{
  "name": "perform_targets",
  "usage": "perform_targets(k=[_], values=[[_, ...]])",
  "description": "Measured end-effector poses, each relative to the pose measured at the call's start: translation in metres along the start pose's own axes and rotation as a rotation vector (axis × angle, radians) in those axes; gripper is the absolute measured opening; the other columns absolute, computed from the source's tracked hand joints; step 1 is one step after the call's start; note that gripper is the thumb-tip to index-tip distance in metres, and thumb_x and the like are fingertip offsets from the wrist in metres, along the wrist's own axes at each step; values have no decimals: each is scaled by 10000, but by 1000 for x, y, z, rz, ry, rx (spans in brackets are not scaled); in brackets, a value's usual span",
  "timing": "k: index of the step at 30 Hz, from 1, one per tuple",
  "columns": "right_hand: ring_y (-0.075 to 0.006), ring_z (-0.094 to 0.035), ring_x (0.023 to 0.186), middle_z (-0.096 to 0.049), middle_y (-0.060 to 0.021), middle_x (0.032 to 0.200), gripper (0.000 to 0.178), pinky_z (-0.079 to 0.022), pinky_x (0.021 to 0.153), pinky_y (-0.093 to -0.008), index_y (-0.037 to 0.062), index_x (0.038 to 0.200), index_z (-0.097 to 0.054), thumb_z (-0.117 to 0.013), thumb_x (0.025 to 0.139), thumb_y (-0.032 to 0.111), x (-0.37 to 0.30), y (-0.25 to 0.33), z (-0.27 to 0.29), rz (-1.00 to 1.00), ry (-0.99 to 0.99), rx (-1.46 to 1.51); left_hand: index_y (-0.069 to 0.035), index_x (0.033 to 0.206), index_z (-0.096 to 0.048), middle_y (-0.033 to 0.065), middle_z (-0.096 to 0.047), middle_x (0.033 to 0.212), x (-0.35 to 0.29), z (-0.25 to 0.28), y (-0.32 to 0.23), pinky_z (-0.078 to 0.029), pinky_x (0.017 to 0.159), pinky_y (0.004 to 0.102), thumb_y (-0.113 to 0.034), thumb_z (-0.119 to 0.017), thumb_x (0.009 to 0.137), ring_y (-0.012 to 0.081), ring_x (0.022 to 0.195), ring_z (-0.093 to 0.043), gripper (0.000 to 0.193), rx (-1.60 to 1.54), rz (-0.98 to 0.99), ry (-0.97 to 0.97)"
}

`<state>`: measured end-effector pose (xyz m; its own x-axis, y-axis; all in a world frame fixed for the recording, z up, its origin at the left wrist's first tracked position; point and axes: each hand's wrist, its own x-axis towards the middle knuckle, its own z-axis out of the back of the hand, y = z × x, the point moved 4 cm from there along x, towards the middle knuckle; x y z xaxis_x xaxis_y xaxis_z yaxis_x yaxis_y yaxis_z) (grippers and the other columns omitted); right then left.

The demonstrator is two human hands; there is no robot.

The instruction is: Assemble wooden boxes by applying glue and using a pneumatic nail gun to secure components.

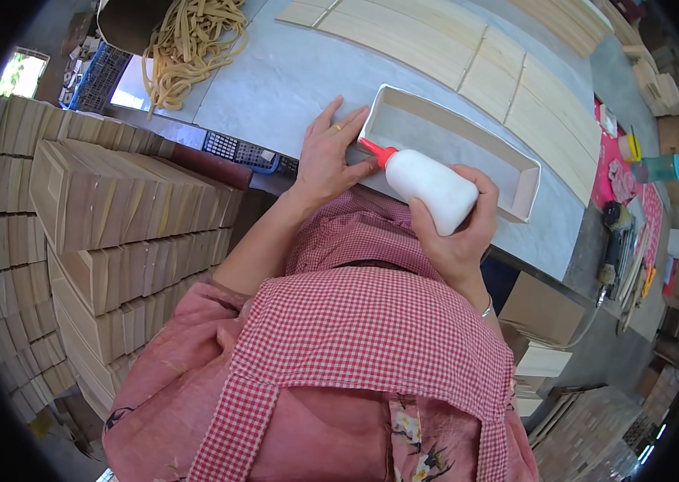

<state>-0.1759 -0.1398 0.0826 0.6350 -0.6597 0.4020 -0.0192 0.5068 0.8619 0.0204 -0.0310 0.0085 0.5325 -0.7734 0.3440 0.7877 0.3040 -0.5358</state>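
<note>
My right hand (468, 221) is wrapped round a white squeeze bottle (434, 191) with a red nozzle, tilted so that its tip points left. The tip is at the near left corner of a long, shallow rectangular wooden frame (456, 126), whose pale walls surround bare tabletop. Against the frame's left end rests my left hand (333, 153), its fingers stretched out and apart and its thumb by the same corner. Whether glue is leaving the nozzle cannot be made out.
Thin wooden boards (428, 48) lie along the far side of the grey table (275, 88). Rubber-band-like strips (195, 48) are heaped at far left. Stacked wooden frames (138, 201) stand left of me. A teal-capped jar (660, 169) and an air tool (616, 233) are at right.
</note>
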Motion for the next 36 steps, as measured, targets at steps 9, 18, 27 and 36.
perform_targets(k=[9, 18, 27, 36], values=[[-272, -634, 931, -614, -151, 1123, 626, -548, 797, -352, 34, 1252, -501, -833, 723, 81, -11, 4, 26, -9, -38, -97, -137, 1438, -568, 33, -607, 1430, 3, 2, -5, -298, 1175, 470, -440, -799, 812, 351, 1471, -356, 733, -9, 1, -9], [-265, -633, 903, -621, -149, 1117, 624, -543, 798, -348, 21, 1244, -513, -836, 714, 89, -35, 3, 69, -74, -158, -199, -131, 1427, -581, 41, -615, 1421, 3, 2, -6, -297, 1176, 469, -436, -796, 817, 362, 1461, -369, 715, -30, 0, -26], [-267, -627, 939, -619, -142, 1138, 605, -535, 838, -362, 23, 1251, -524, -821, 730, 99, -54, 6, 105, -164, -275, -301, -126, 1418, -588, 44, -623, 1411, 3, 1, -7, -310, 1171, 472, -386, -802, 817, 375, 1450, -383, 689, -42, 19, -9], [-265, -616, 961, -615, -134, 1147, 572, -517, 860, -354, 27, 1252, -533, -802, 755, 110, -74, 7, 144, -212, -393, -450, -75, 1395, -595, 98, -616, 1402, 3, 3, -8, -347, 1147, 477, -340, -807, 818, 382, 1444, -385, 671, -34, 10, 0]])
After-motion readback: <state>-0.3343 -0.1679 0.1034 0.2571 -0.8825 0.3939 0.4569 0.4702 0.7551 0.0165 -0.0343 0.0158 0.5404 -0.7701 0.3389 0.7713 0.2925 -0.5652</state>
